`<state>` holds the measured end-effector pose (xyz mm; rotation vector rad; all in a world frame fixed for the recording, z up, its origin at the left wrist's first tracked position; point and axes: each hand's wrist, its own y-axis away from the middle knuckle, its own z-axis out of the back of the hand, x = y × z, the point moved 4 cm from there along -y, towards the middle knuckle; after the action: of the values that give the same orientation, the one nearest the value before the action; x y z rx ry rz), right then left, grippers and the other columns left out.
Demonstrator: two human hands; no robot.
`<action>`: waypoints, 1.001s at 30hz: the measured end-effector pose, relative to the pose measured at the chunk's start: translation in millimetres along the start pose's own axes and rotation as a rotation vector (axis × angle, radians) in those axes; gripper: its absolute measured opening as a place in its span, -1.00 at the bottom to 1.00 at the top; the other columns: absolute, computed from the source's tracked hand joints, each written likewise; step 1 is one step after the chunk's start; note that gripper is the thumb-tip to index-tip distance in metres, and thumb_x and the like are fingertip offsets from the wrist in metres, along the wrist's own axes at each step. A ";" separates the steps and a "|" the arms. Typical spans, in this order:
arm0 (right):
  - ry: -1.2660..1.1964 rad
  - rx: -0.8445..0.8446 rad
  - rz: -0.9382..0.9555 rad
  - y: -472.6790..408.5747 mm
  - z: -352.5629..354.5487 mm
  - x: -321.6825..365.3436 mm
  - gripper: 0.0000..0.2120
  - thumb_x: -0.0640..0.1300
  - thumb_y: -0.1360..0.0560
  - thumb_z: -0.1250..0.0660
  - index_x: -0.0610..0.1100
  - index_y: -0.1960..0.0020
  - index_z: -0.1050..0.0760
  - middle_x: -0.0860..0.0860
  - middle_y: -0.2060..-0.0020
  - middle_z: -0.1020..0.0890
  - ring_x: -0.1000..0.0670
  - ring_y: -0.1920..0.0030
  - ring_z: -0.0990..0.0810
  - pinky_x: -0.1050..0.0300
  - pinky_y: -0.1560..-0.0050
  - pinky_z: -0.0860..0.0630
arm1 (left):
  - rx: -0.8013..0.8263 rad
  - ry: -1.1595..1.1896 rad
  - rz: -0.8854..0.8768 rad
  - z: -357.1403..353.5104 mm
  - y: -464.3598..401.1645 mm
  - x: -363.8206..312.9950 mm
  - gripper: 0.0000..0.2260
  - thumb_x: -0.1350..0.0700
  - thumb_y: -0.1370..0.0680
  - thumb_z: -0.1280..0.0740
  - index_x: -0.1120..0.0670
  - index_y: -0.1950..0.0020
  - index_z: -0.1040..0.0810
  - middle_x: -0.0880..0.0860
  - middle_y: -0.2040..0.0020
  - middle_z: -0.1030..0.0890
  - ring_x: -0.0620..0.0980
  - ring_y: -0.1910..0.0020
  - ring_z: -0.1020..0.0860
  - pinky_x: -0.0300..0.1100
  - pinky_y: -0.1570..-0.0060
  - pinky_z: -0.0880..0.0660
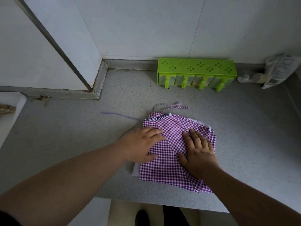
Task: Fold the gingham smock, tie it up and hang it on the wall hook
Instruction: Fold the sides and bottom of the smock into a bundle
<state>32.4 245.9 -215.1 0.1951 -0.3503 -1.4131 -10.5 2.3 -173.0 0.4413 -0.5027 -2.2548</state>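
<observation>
The purple-and-white gingham smock (169,167) lies folded into a rough rectangle on the grey speckled counter (73,136). My left hand (141,144) rests flat on its left part, fingers straight and pointing right. On the right part my right hand (198,149) presses down with spread fingers. One tie string (118,115) trails left from the smock's far edge. Two more ties (172,107) lie bunched just beyond that edge. No wall hook is in view.
A bright green plastic rack (195,69) with several clear jars stands against the back wall. A crumpled plastic bag (276,70) and a small bottle sit at the far right. A white wall corner juts out at the left. The counter's front edge runs below the smock.
</observation>
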 end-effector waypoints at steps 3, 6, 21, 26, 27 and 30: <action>0.000 0.012 0.009 -0.7 1.1 1.4 -0.15 0.49 -0.53 0.13 0.09 -0.67 0.24 -0.03 -0.67 0.13 -0.11 -0.65 0.12 -0.17 -0.60 0.18 | 0.106 -0.013 0.097 -17.5 0.5 -0.5 -0.13 -0.38 -0.58 -0.24 -0.11 -0.72 0.14 -0.06 -0.73 0.21 0.04 -0.70 0.12 0.09 -0.63 0.03; 0.009 -0.013 0.032 0.9 3.3 1.3 -0.17 0.46 -0.56 0.11 0.05 -0.68 0.16 -0.08 -0.67 0.07 -0.14 -0.66 0.08 -0.18 -0.61 0.17 | 0.134 -0.053 0.171 -22.9 5.0 2.5 -0.09 -0.41 -0.60 -0.21 -0.04 -0.72 0.20 0.01 -0.72 0.30 0.08 -0.71 0.16 0.10 -0.64 0.07; 0.155 0.251 0.174 86.6 27.5 21.3 -0.16 0.34 -0.50 -0.30 -0.02 -0.60 -0.07 -0.08 -0.53 -0.25 -0.13 -0.45 -0.36 -0.14 -0.45 -0.41 | 0.231 -0.122 -0.028 -35.9 41.8 -10.2 -0.21 0.00 -0.62 -0.38 -0.14 -0.71 0.04 -0.09 -0.73 0.10 0.03 -0.69 0.03 0.08 -0.65 -0.03; -0.055 0.271 -0.011 69.3 34.4 15.6 -0.56 0.12 -0.61 -0.27 0.04 -0.46 -0.38 -0.01 -0.37 -0.52 -0.06 -0.27 -0.56 0.02 -0.27 -0.54 | 0.222 -0.042 -0.008 -32.0 49.2 -4.6 -0.09 -0.23 -0.53 -0.44 -0.20 -0.70 0.07 -0.16 -0.73 0.08 -0.05 -0.69 -0.02 0.03 -0.63 -0.03; -0.128 0.257 -0.042 65.2 41.0 11.5 -0.63 0.12 -0.62 -0.26 0.07 -0.40 -0.45 0.01 -0.30 -0.58 -0.03 -0.20 -0.60 0.08 -0.21 -0.55 | 0.238 -0.025 0.021 -31.1 52.6 -3.9 -0.06 -0.27 -0.50 -0.47 -0.22 -0.70 0.06 -0.14 -0.72 0.02 -0.04 -0.68 -0.08 0.03 -0.62 -0.07; -0.281 0.247 -0.052 52.6 59.7 1.2 -0.72 0.07 -0.66 -0.21 0.08 -0.34 -0.49 0.07 -0.08 -0.63 0.06 0.06 -0.62 0.23 0.12 -0.50 | 0.184 0.200 0.111 -23.8 48.6 -3.2 -0.30 -0.40 -0.41 -0.48 -0.29 -0.49 -0.34 -0.15 -0.53 -0.45 -0.04 -0.42 -0.48 0.01 -0.50 -0.37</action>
<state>60.4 257.2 -141.4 0.2083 -0.7578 -1.4487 32.2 -30.9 -169.7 0.7075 -0.6170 -2.0399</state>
